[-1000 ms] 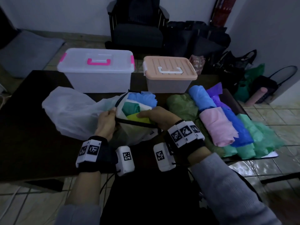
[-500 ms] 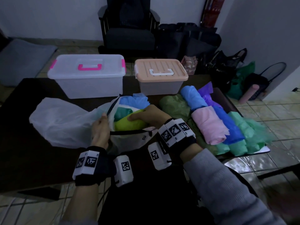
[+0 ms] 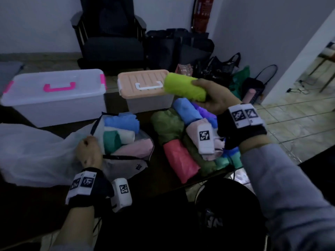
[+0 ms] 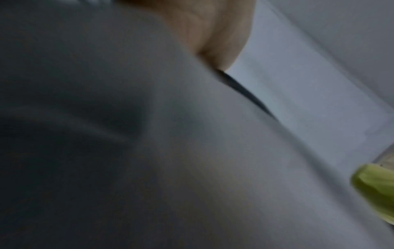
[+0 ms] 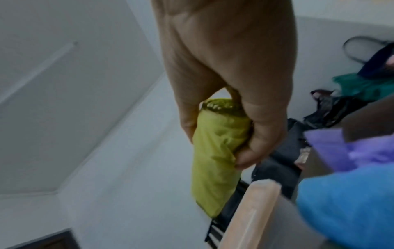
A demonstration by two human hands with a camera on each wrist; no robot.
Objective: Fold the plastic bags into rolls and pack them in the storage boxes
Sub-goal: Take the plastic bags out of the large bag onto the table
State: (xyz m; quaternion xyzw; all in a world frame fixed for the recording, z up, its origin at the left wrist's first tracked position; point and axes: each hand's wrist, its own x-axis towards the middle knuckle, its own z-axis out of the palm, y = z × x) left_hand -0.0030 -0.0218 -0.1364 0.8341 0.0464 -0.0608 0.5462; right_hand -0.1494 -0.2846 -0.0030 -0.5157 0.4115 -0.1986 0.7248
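My right hand [image 3: 210,95] grips a rolled lime-green plastic bag [image 3: 184,87] in the air, over the right end of the peach-lidded storage box [image 3: 143,82]. The right wrist view shows the fingers [image 5: 251,148] curled round that roll [image 5: 215,151]. My left hand [image 3: 88,151] holds the rim of a white mesh pouch [image 3: 123,167] that has blue, teal, white and pink rolls inside. A clear box with pink latches [image 3: 54,95] stands lidded at the back left. The left wrist view is mostly blurred grey plastic, with the lime roll [image 4: 375,190] at its right edge.
A pile of rolled bags [image 3: 183,142] in green, blue, pink, red and purple lies on the dark table [image 3: 23,201] to the right. A crumpled clear plastic bag [image 3: 34,151] lies at the left. A dark chair [image 3: 112,38] and several bags stand on the floor behind.
My right hand has lifted the lime-green roll out of the mesh pouch and carried it up and to the right, over the peach box. The left hand stays on the pouch.
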